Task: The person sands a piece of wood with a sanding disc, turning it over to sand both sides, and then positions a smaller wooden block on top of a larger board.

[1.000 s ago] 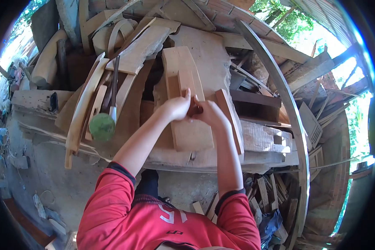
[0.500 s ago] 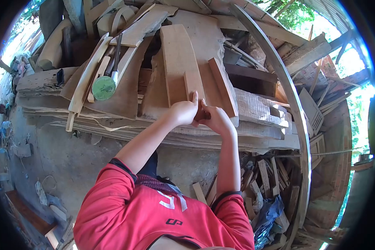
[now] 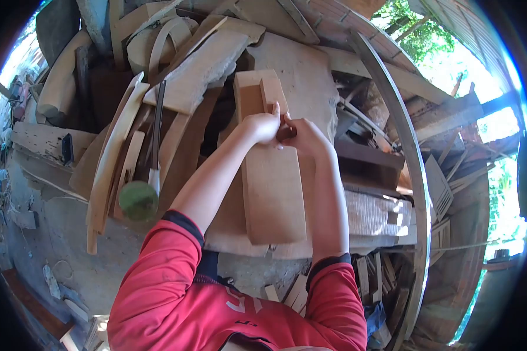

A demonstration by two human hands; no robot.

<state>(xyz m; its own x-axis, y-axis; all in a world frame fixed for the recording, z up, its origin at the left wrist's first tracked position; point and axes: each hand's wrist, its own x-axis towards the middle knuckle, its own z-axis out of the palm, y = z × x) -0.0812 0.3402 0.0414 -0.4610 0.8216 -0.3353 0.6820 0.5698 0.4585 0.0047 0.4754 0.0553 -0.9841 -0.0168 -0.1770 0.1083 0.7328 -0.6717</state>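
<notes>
A wooden hand plane (image 3: 270, 89) lies on a long, pale wooden board (image 3: 273, 199), close to its far end. My left hand (image 3: 263, 127) is wrapped around the rear of the plane from the left, with one finger stretched forward along it. From the right, my right hand (image 3: 306, 136) grips the same rear part, its thumb side close to my left hand. Something dark shows between the two hands, and the plane's rear is mostly hidden by them. The board's near end points toward my body.
Underneath is a wide rough-edged slab (image 3: 298, 64). To the left lie narrow wood strips (image 3: 114, 158), a dark rod (image 3: 159, 126) and a round green object (image 3: 137, 200). A long curved timber (image 3: 401, 117) arches along the right. Wood scraps (image 3: 372, 275) are piled at lower right.
Both hands have pushed the plane forward along the board, from its near part to near its far end. The camera view has shifted forward, showing more of the board's near end.
</notes>
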